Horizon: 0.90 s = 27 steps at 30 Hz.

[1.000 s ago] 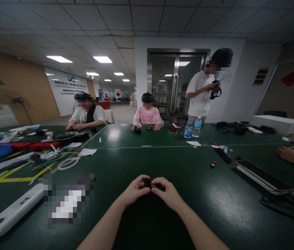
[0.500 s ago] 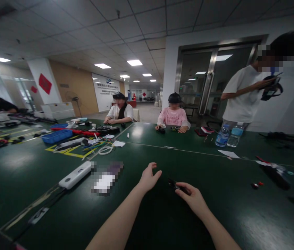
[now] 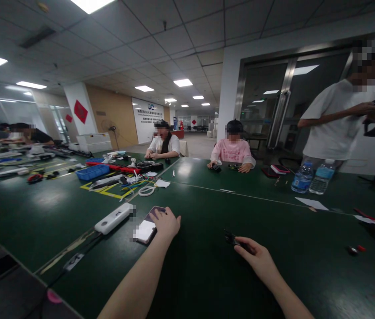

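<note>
Head view has the person's left hand (image 3: pixel 166 223) over the right side of a flat rectangular phone with a bright white screen (image 3: pixel 146 230), which lies on the dark green, smooth-topped bench (image 3: pixel 194 274). The fingers of this hand are parted and slightly bent across the phone, with the thumb standing away from it; whether the fingertips press on it cannot be told.

Well to the right of the phone, the right hand (image 3: pixel 258 259) has its thumb and fingers closed on a small, dark black object (image 3: pixel 230 237), pinched at its near end with the far end sticking out toward the phone's side. Its exact form is too dark to tell.

Just left of the phone lies a long white plastic power strip (image 3: pixel 114 219). Beyond the phone are a coiled white cable (image 3: pixel 146 191), a sheet of white paper (image 3: pixel 163 183) and, farther left, a rectangular blue plastic tray (image 3: pixel 92 172).
</note>
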Motion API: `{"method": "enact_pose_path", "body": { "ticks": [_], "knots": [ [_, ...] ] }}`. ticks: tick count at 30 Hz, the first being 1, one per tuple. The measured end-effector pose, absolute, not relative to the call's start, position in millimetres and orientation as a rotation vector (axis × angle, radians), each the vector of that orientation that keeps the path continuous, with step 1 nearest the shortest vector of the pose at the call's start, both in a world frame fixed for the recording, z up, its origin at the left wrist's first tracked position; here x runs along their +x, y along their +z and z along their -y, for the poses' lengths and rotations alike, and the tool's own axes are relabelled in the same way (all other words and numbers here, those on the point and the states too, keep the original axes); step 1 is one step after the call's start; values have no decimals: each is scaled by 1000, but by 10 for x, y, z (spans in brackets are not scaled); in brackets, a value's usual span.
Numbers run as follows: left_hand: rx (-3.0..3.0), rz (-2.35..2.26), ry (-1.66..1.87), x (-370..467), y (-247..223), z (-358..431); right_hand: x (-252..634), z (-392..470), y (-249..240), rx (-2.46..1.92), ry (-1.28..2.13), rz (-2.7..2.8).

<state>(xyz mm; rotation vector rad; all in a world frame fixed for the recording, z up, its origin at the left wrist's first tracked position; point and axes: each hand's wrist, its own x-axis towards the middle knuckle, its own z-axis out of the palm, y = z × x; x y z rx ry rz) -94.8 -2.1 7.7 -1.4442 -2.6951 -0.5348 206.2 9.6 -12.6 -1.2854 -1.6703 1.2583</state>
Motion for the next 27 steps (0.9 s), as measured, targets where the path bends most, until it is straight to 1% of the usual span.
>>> {"method": "enact_pose_path", "body": {
  "ticks": [6, 12, 13, 15, 16, 20, 24, 25, 27],
  "knots": [
    [-1374, 2767, -497, -936, 85, -51, 2058, -110, -122, -1317, 1249, 1715],
    [-1394, 2725, -658, -722, 145, -65, 2036, -87, -65, -1315, 1261, 1674],
    [-1436, 2700, -752, -633, 143, -71, 2034, -80, -57, -1302, 1255, 1664],
    [-1675, 2699, -1578, -410, 119, -91, 2032, -68, -47, -1261, 1235, 1650],
    [-1777, 2714, -1704, -283, 97, -101, 2031, -63, -44, -1238, 1221, 1639],
    [-2104, 2757, -2028, 206, -21, -104, 2020, -62, -47, -1188, 1188, 1534],
    [-2403, 2565, -2362, 415, -118, -38, 1995, -92, -91, -1120, 1134, 1461],
    [-2465, 2481, -2623, 410, -132, -22, 1986, -97, -102, -1084, 1128, 1475],
    [-2541, 2356, -2967, 358, -145, 0, 1966, -93, -113, -1063, 1118, 1503]
  ]
}}
